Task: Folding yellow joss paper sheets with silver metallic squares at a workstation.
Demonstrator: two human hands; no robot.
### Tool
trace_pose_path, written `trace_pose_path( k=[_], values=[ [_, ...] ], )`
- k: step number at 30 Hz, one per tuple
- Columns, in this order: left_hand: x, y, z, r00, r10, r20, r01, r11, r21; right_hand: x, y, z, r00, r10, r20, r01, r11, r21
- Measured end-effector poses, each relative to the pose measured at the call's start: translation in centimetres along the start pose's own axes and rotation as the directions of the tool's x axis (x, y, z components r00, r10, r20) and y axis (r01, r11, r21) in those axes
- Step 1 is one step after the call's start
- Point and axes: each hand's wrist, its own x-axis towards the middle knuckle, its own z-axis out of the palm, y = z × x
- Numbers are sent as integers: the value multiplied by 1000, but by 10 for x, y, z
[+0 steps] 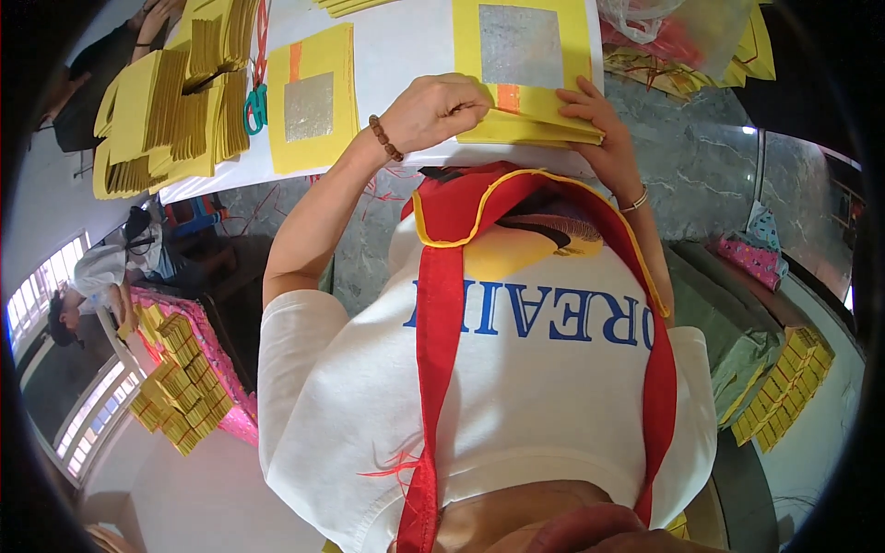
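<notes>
A stack of yellow paper sheets [523,136] lies at the table's near edge, its top sheet bearing a silver square [521,46] and a short orange strip [508,98]. My left hand [441,112], with a brown bead bracelet on its wrist, is closed, its curled fingers against the stack's left side by the orange strip. Whatever is inside those fingers is hidden. At the right edge, my right hand [593,120] holds the sheets, fingers on top; the near corner sits slightly raised. A second yellow stack [341,101] with a silver square lies left of my left hand.
Green-handled scissors [255,109] lie beside folded yellow paper bundles [166,101] at the table's left. Plastic bags [682,32] are at the right. Another person's arm [138,41] reaches in at far left; a person [101,276] sits by more bundles [189,378].
</notes>
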Motion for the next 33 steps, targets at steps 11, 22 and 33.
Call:
trace_pose_path(
  k=[11, 22, 33],
  values=[
    [-1, 9, 10, 946, 314, 84, -311, 796, 520, 5, 4, 0, 997, 51, -60, -46, 996, 80],
    [0, 4, 2, 948, 272, 163, -315, 859, 403, 7, 5, 0, 992, 103, -78, -94, 990, 108],
    [0, 3, -6, 930, 330, 160, -367, 835, 410, 7, 1, -3, 992, 107, -63, -94, 980, 176]
  ],
)
